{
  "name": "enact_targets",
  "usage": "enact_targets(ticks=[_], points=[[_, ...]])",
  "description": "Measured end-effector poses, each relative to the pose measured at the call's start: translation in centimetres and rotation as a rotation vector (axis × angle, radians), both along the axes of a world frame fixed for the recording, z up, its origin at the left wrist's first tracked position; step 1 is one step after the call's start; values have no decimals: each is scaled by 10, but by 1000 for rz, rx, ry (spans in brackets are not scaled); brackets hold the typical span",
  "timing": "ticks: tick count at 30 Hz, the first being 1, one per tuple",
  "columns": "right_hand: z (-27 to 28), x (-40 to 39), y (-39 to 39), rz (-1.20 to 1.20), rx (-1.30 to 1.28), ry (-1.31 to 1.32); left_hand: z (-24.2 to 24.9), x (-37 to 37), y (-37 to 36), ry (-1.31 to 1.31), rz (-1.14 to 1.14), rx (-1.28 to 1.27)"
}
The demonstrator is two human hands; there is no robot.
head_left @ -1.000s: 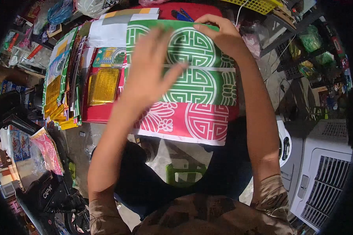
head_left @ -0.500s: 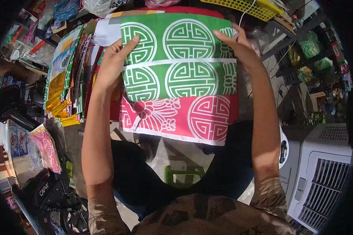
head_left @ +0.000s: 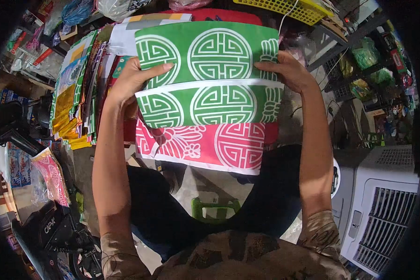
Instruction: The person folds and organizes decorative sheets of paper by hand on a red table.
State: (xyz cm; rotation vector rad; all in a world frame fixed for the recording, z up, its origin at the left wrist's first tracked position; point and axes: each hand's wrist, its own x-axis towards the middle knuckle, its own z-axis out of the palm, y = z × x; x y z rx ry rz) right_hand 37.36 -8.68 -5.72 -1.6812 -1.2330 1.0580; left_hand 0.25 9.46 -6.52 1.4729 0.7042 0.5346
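Note:
My left hand grips the left side of a green sheet printed with white round emblems, its thumb lying on the face. At the right edge of the same sheet is my right hand, thumb in front and fingers hidden behind. A second green band with the same print hangs just below, with a white edge between the two. Under that shows a pink patterned sheet with a white lower border. The sheets hang over my lap, in front of a red surface.
A thick stack of colourful folded sheets stands at the left. A yellow basket is at the top right. A white slatted appliance stands at the lower right. Between my legs is a green stool.
Both hands have moved slightly down toward me with the green sheet. The upper green band now shows more of its height, and the sheets have shifted a little left.

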Motion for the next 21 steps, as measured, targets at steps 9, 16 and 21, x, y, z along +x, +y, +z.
enact_targets(ticks=[9, 16, 21], points=[[-10, 9, -4, -13, -28, 117, 0, -6, 6, 42, -25, -44], [-9, 0, -13, -143, 127, 53, 19, -13, 9, -73, -162, 135], [-25, 12, -8, -106, 160, -30, 35, -11, -11, -44, -177, 440]])
